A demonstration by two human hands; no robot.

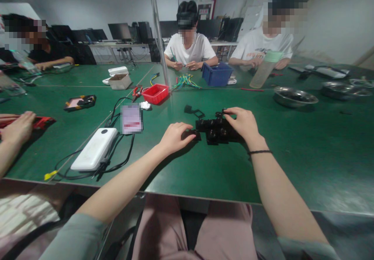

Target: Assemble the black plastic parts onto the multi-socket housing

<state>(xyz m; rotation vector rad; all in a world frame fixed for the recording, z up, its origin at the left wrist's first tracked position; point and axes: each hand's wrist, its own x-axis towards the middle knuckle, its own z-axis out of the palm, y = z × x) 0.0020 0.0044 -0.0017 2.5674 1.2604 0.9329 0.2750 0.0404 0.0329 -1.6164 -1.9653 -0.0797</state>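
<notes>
A cluster of black square parts with round raised centres lies on the green table in front of me. At its left, my left hand has thumb and fingers closed around a similar black part, low over the table. My right hand reaches over the cluster's right end, its fingertips pinched on a small black piece at the far edge. The exact kind of these parts is too dark to make out. Just beyond them lie a thin black frame and another small black piece.
Left of me are a white power bank with black cables and a pixelated card. Farther back stand a red tray, a blue bin, a metal pole and a steel bowl. Other people sit around the table.
</notes>
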